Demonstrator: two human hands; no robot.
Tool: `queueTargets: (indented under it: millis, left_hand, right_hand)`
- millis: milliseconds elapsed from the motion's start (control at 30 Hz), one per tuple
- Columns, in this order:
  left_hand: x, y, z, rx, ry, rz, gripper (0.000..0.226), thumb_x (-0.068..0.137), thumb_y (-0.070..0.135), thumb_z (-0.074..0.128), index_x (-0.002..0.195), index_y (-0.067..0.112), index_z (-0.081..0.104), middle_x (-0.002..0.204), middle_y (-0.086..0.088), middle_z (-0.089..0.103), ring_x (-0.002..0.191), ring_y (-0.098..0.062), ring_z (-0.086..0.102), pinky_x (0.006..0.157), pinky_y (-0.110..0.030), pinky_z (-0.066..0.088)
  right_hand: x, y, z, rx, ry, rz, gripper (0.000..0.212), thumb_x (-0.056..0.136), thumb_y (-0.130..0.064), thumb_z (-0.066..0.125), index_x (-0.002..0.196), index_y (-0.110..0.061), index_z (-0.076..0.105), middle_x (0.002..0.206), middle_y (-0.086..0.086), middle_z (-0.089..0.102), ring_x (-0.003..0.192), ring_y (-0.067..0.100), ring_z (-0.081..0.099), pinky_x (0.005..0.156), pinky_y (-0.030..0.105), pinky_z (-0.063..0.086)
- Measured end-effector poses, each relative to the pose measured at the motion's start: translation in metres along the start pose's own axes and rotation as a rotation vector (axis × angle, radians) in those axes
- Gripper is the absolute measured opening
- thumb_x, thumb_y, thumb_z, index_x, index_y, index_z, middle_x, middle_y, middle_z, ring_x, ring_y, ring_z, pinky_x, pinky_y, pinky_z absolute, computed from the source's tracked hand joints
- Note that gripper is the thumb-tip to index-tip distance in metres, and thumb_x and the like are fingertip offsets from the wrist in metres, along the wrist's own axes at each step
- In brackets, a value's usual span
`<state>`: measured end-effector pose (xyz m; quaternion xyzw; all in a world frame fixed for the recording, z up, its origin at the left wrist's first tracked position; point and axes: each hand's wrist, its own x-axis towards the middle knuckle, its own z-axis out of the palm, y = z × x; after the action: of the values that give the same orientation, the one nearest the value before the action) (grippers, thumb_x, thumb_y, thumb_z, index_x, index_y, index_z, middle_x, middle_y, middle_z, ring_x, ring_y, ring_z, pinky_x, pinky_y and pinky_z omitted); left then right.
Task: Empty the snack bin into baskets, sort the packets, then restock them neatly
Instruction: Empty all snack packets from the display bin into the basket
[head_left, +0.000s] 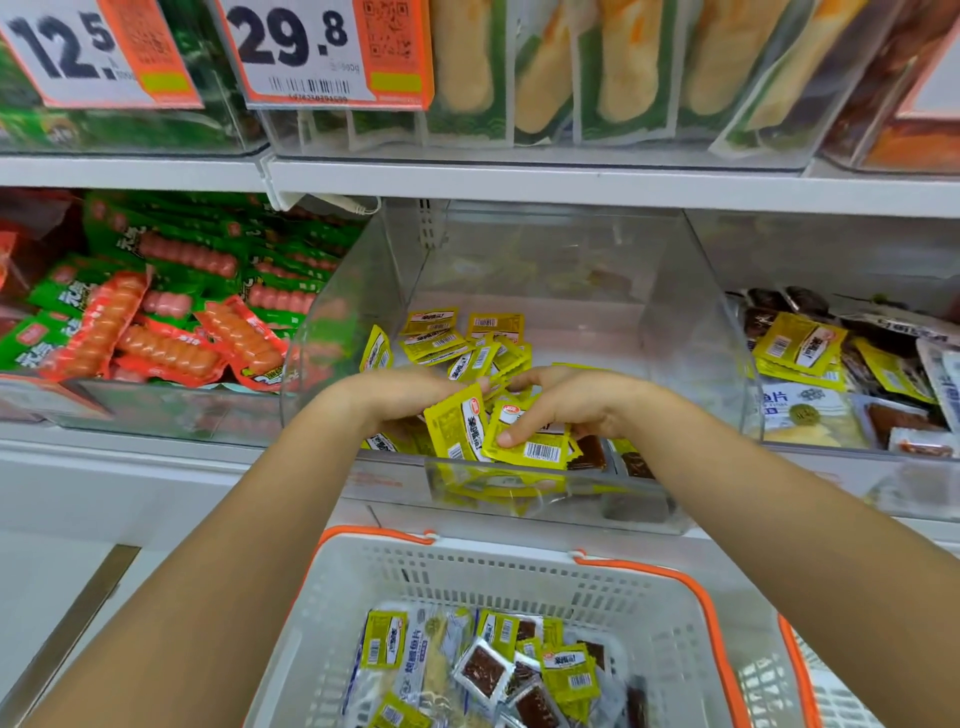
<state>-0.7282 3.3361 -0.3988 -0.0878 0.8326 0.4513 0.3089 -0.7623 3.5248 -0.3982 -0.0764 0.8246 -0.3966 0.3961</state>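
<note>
A clear plastic snack bin on the middle shelf holds several small yellow packets. Both my hands reach into its front. My left hand lies over the packets with fingers curled round a bunch of them. My right hand grips another bunch, its thumb pressing on a yellow packet with a barcode. The fingertips of the two hands nearly meet over the pile. Below, a white basket with orange rim holds mixed yellow, brown and white-blue packets.
The bin to the left holds green and red sausage packs. The bin to the right has mixed yellow, dark and fish-slice packets. Upper shelf carries price tags and green packs. A second basket's edge shows at lower right.
</note>
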Motion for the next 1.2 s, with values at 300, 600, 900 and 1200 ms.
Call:
queueTargets:
  millis: [300, 600, 900, 1200]
  left_hand:
    - [0.0, 0.001, 0.003, 0.159, 0.023, -0.015, 0.041, 0.075, 0.041, 0.078, 0.107, 0.02, 0.064, 0.1, 0.002, 0.067, 0.083, -0.015, 0.061, 0.066, -0.023, 0.05]
    - [0.004, 0.001, 0.012, 0.342, 0.251, 0.191, 0.077, 0.074, 0.032, 0.081, 0.139, 0.017, 0.043, 0.133, 0.003, 0.054, 0.121, -0.017, 0.052, 0.098, -0.03, 0.044]
    - [-0.102, 0.043, 0.017, 0.324, 0.741, 0.551, 0.042, 0.075, 0.024, 0.079, 0.111, 0.029, 0.058, 0.096, 0.01, 0.065, 0.089, -0.014, 0.06, 0.076, -0.028, 0.047]
    - [-0.163, 0.002, 0.058, 0.256, 0.238, 0.535, 0.072, 0.073, 0.028, 0.082, 0.128, 0.041, 0.039, 0.123, 0.018, 0.055, 0.104, 0.017, 0.052, 0.088, -0.007, 0.042]
  right_hand:
    - [-0.002, 0.0, -0.001, -0.115, 0.067, -0.009, 0.087, 0.073, -0.021, 0.081, 0.146, -0.021, 0.033, 0.142, -0.002, 0.042, 0.124, 0.021, 0.046, 0.101, 0.035, 0.042]
    - [-0.001, 0.001, 0.0, -0.025, 0.194, -0.136, 0.073, 0.069, -0.011, 0.084, 0.133, -0.017, 0.049, 0.125, 0.002, 0.056, 0.104, 0.017, 0.054, 0.085, 0.026, 0.046]
    - [-0.091, -0.038, 0.002, -0.136, 0.613, -0.616, 0.049, 0.07, -0.021, 0.081, 0.113, -0.025, 0.059, 0.106, -0.007, 0.065, 0.101, 0.015, 0.061, 0.089, 0.033, 0.048]
    - [-0.153, 0.008, 0.043, -0.459, 0.21, -0.489, 0.074, 0.07, -0.043, 0.079, 0.134, -0.03, 0.044, 0.117, -0.013, 0.054, 0.105, -0.002, 0.052, 0.093, 0.019, 0.043]
